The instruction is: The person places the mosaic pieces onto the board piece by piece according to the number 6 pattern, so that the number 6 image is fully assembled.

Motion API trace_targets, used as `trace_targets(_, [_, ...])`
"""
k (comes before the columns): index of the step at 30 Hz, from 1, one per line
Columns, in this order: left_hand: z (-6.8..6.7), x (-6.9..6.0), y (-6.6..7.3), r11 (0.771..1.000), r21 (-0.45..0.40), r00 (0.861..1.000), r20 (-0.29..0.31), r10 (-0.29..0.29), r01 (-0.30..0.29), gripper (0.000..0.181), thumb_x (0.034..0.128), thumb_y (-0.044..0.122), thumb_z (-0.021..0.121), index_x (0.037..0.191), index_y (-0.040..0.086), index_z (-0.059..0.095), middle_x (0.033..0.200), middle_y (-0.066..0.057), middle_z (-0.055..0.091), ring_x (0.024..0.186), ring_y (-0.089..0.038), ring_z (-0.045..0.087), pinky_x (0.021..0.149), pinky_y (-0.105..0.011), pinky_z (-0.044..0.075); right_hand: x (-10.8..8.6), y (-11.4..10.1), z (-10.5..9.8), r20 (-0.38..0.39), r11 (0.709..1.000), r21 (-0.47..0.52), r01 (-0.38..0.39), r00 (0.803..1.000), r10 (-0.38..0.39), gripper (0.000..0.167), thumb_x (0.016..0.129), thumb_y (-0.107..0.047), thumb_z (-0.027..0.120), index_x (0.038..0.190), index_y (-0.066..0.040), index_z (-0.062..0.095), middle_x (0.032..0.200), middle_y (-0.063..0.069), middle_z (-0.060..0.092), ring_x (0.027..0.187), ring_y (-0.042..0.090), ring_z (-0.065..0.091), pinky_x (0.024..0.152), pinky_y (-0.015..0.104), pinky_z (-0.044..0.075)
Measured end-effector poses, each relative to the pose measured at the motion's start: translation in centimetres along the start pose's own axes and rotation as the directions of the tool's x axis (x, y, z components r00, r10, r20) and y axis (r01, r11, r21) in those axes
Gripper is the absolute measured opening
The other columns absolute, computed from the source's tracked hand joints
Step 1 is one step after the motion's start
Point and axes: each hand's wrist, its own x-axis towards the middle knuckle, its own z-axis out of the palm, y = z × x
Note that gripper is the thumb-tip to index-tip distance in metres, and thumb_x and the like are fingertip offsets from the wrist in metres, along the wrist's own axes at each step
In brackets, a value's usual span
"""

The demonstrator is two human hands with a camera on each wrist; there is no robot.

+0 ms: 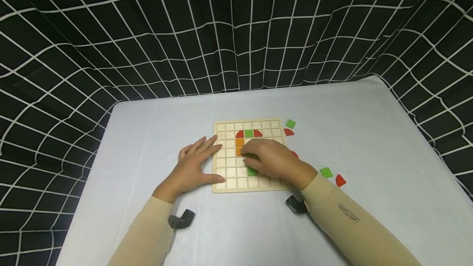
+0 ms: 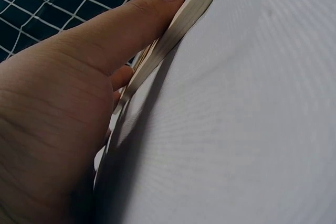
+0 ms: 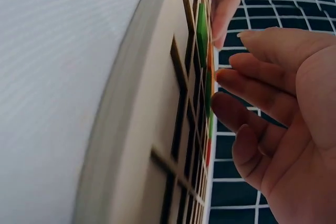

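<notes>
A pale wooden grid board (image 1: pixel 230 183) lies on the white cloth. My left hand (image 1: pixel 193 166) rests on its left edge, fingers spread and thumb (image 2: pixel 136 24) on the rim. Over the middle of the board is my right hand (image 1: pixel 271 158), loosely bent, its fingertips touching the board by the lower of two orange squares (image 1: pixel 239 142). No piece shows between its thumb and fingers in the right wrist view. Above the orange squares, a green square (image 1: pixel 249 133) sits between two red quarter-round pieces (image 1: pixel 258 133). Another green square (image 1: pixel 252 171) is below the right hand, which hides part of the grid.
Right of the board lie loose pieces: a green square (image 1: pixel 290 123), a red quarter-round (image 1: pixel 289 132), and near the right forearm another green square (image 1: pixel 326 172) and red piece (image 1: pixel 340 180). One more red piece (image 1: pixel 294 154) is partly hidden. Black gridded curtains (image 1: pixel 207 36) surround the table.
</notes>
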Motion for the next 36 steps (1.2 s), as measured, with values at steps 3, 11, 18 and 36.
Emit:
trace_targets(3, [0.0, 0.0, 0.2, 1.000, -0.003, 1.000, 0.004, -0.002, 0.002, 0.103, 0.0838, 0.072, 0.084, 0.167, 0.024, 0.048, 0.180, 0.011, 0.019, 0.165, -0.022, 0.010, 0.123, -0.057, 0.008, -0.7, 0.2, -0.1, -0.021, 0.999, 0.022, -0.034, 0.999, 0.035, 0.024, 0.103, -0.020, 0.076, 0.125, -0.009, 0.080, 0.124, -0.001, 0.075, 0.121, 0.020, 0.068, 0.108, 0.043, 0.051])
trace_targets(11, [-0.1, 0.0, 0.3, 1.000, 0.006, 1.000, 0.001, 0.004, -0.004, 0.102, 0.0842, 0.069, 0.085, 0.167, 0.023, 0.048, 0.180, 0.011, 0.019, 0.165, -0.024, 0.010, 0.123, -0.058, 0.008, -3.1, 0.9, -0.9, -0.107, 0.994, 0.096, -0.051, 0.992, 0.061, 0.024, 0.102, -0.018, 0.078, 0.124, -0.008, 0.080, 0.116, -0.005, 0.075, 0.107, 0.016, 0.068, 0.099, 0.043, 0.055])
trace_targets(18, [-0.2, -0.1, 0.3, 1.000, 0.008, 1.000, 0.001, -0.007, 0.007, 0.102, 0.0833, 0.068, 0.087, 0.167, 0.024, 0.049, 0.180, 0.012, 0.019, 0.165, -0.025, 0.011, 0.123, -0.059, 0.009, -5.3, 1.5, -1.9, -0.141, 0.990, 0.112, -0.089, 0.984, 0.104, 0.027, 0.102, -0.016, 0.079, 0.127, -0.008, 0.078, 0.117, 0.000, 0.074, 0.097, 0.016, 0.067, 0.090, 0.043, 0.056])
trace_targets(36, [-0.2, 0.0, 0.5, 1.000, -0.003, 1.000, -0.009, -0.008, 0.008, 0.102, 0.0823, 0.066, 0.089, 0.166, 0.023, 0.050, 0.179, 0.011, 0.021, 0.165, -0.026, 0.012, 0.122, -0.060, 0.010, -10.4, 4.3, -5.0, -0.255, 0.979, 0.075, -0.190, 0.945, 0.203, 0.033, 0.094, -0.009, 0.087, 0.126, -0.010, 0.078, 0.115, -0.001, 0.076, 0.090, 0.015, 0.064, 0.077, 0.041, 0.055])
